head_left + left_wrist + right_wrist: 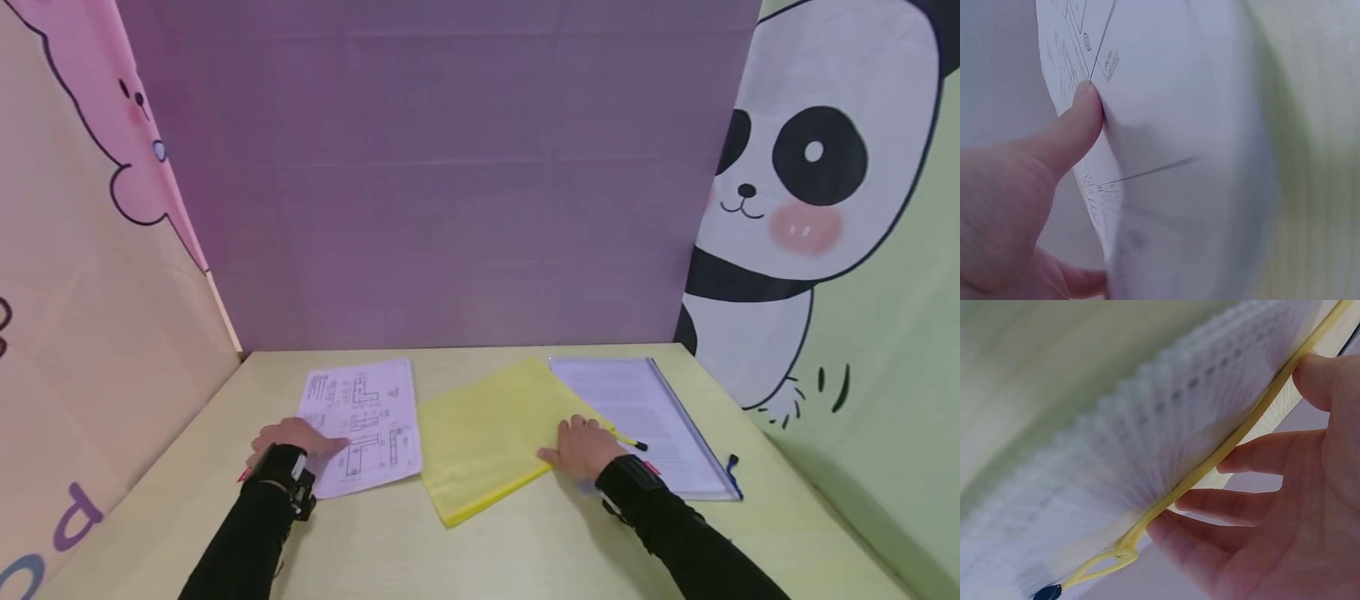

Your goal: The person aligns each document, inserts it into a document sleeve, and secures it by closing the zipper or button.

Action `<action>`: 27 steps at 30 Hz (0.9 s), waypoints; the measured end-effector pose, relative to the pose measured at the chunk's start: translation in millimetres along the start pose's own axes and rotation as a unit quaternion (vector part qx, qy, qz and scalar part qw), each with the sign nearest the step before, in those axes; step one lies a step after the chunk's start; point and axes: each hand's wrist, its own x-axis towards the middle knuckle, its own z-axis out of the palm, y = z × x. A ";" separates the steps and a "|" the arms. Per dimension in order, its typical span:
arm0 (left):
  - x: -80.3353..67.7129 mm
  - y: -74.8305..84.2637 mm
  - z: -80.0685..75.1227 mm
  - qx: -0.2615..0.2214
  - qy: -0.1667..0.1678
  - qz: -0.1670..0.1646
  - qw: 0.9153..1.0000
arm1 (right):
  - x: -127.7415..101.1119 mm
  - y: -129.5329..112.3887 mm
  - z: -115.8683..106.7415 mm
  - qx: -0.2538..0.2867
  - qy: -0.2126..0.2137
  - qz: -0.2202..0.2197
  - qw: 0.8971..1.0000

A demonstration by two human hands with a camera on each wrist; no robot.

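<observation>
Flat on the table's left half lies a white sheet [367, 417] printed with technical drawings. My left hand [296, 437] rests on its left side, thumb stretched over the print. In the left wrist view the thumb [1082, 115] touches the printed face; another finger meets the lower edge, and the other fingers are hidden. A yellow zip file bag [487, 425] lies slanted in the middle. My right hand [585, 448] rests at its right edge. Up close, the spread fingers [1229, 503] touch the yellow zipper edge [1235, 440], not wrapped around it.
A clear document bag [675, 450] holding printed pages lies on the right, partly under the yellow bag. Its dark blue zip pull [733, 471] hangs off the side. A yellow cord with a black tip [640, 446] sticks out over it. A purple panel [465, 183] stands behind the table.
</observation>
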 end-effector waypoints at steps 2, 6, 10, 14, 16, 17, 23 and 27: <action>3.5 0.1 2.3 -0.001 0.013 0.005 1.000 | -0.1 0.2 -0.9 0.001 -0.002 0.001 1.000; 14.7 -3.2 8.2 -0.032 0.003 0.014 0.999 | 0.3 1.2 -1.2 -0.001 -0.005 0.001 1.000; 25.6 -6.9 11.1 -0.077 -0.030 0.008 0.997 | 2.1 2.7 0.7 -0.005 -0.005 0.001 1.000; 28.6 -6.9 7.0 -0.098 -0.042 -0.006 0.994 | 3.7 1.8 1.3 -0.006 -0.007 0.000 1.000; 27.2 -6.6 3.5 -0.103 -0.044 -0.006 0.994 | 4.4 1.3 1.4 -0.008 -0.008 0.000 1.000; 25.8 -6.3 1.5 -0.108 -0.045 -0.005 0.993 | 4.2 1.0 1.1 -0.009 -0.008 0.000 1.000; 17.8 -7.4 -10.7 -0.126 -0.042 0.033 0.991 | 2.7 1.4 -0.3 -0.010 -0.003 0.002 1.000; 10.4 -6.5 -19.4 -0.111 -0.029 0.066 0.991 | 3.1 1.3 -1.7 -0.006 -0.005 0.004 1.000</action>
